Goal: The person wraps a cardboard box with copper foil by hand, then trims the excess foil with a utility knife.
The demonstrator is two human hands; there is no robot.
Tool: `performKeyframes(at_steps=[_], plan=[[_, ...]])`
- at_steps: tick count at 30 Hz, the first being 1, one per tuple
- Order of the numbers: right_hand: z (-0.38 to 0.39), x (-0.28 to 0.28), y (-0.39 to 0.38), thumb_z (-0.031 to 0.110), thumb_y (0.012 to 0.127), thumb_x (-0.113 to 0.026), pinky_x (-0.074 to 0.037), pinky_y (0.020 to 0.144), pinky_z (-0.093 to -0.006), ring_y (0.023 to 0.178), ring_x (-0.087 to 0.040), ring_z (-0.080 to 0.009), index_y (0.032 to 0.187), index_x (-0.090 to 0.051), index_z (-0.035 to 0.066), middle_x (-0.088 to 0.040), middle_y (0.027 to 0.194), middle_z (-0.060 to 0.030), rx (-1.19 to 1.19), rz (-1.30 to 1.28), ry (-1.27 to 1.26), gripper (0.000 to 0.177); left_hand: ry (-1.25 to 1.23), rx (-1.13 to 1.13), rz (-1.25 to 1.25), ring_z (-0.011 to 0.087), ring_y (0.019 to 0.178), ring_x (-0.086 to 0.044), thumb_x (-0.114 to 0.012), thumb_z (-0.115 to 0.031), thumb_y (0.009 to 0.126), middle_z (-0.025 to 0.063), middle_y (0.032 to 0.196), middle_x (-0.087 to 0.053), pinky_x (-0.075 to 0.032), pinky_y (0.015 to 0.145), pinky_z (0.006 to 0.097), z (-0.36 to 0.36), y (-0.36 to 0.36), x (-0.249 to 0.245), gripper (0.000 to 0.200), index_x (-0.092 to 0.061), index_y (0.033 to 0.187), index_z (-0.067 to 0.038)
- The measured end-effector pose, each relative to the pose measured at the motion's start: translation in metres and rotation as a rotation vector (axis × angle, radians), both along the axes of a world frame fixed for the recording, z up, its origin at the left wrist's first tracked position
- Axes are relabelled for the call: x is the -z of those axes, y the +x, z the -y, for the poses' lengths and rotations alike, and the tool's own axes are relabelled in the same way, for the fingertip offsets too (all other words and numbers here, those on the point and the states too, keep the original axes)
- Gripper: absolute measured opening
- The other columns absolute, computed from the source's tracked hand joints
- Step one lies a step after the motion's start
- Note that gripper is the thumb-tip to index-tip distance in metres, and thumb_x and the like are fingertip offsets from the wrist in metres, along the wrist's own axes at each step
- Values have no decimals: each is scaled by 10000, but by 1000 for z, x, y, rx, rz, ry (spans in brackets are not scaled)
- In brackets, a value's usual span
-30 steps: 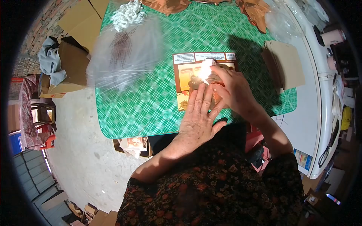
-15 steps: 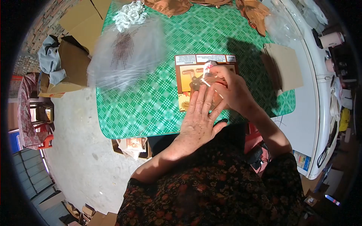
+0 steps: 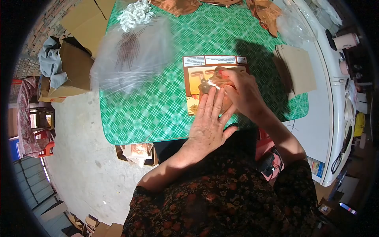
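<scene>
A printed brown-and-yellow card with a white warning strip along its far edge lies on the table near me. My left hand rests flat over the card's lower part, fingers stretched out. At the card's right half, my right hand has its fingers pinched on a thin, shiny brown piece that catches the light. What this piece is, I cannot make out. Much of the card's lower right is hidden beneath both hands.
Clear plastic bags are stacked on the green checked tablecloth, with white strings behind them. Brown fabric pieces lie at the far edge. Flat cardboard pieces sit at right. An open carton stands left.
My right fingers have shifted slightly over the card, and the bright glint on the shiny brown piece has moved. My left hand stays pressed flat in the same place.
</scene>
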State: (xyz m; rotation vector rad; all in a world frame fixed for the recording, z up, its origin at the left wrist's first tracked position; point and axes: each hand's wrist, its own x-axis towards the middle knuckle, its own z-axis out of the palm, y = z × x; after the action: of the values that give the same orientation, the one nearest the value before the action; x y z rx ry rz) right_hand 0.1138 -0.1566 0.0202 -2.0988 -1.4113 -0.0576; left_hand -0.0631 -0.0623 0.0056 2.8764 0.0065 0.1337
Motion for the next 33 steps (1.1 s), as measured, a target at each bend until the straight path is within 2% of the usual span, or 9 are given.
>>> performKeyframes(at_steps=[5,8,11,13,14,17,20,26,33], plan=[[-3,-13,-5,123,943,-698,-480,903,-460,1045,-649,-333,1126,-708,75,-685,1057,-131,28,25,-73,189,1,-5,1,476,1633,-119,-442,-662,1062,295,1750,-173,-88,1320,578,1,0,1,721,-516,1601,-190],[-7,-17,-7,178,929,-704,-481,906,-518,1008,-639,-377,1014,-719,38,-691,959,-155,28,-12,-21,164,5,-5,-1,476,1634,-117,-444,-661,1061,296,1750,-171,-89,1319,578,0,0,0,724,-506,1609,-192],[-9,-2,2,195,941,-690,-482,903,-514,1009,-635,-381,953,-704,47,-683,938,-161,17,-29,44,149,-14,-9,50,479,1626,-145,-492,-647,1044,300,1737,-200,-125,1313,582,0,0,1,707,-539,1571,-178],[-8,1,14,156,951,-677,-480,907,-486,1012,-639,-369,984,-688,47,-673,985,-142,-41,-39,30,114,-60,-21,141,487,1611,-202,-587,-621,1012,307,1714,-253,-189,1302,589,1,0,1,671,-624,1483,-145],[-7,2,17,136,956,-670,-478,909,-471,1014,-641,-363,1000,-680,47,-668,1009,-132,-69,-45,23,100,-59,-21,139,487,1611,-199,-585,-620,1014,308,1716,-246,-188,1303,589,0,0,1,676,-611,1497,-148],[-10,0,15,213,903,-666,-464,852,-521,995,-603,-374,925,-634,50,-627,982,-147,-50,130,-117,168,-59,-21,130,489,1614,-188,-580,-618,1018,310,1720,-231,-185,1304,590,0,1,2,696,-572,1536,-153],[-15,-10,7,156,881,-683,-454,907,-487,1050,-587,-369,1009,-644,53,-604,1017,-139,-15,332,-211,169,-59,-19,102,490,1616,-179,-573,-620,1020,312,1719,-231,-181,1306,591,1,0,3,719,-537,1567,-154],[-16,9,15,115,850,-697,-452,895,-484,1019,-567,-343,1029,-633,74,-578,1016,-115,15,355,-26,194,-63,-16,93,499,1612,-181,-565,-609,1027,314,1717,-232,-173,1309,597,1,1,3,735,-496,1596,-148],[-15,18,20,133,831,-713,-438,873,-453,994,-559,-302,996,-616,109,-564,1008,-79,4,341,44,193,-97,-12,107,503,1612,-176,-580,-542,1042,310,1722,-222,-160,1311,603,0,-1,-1,708,-461,1611,-139]])
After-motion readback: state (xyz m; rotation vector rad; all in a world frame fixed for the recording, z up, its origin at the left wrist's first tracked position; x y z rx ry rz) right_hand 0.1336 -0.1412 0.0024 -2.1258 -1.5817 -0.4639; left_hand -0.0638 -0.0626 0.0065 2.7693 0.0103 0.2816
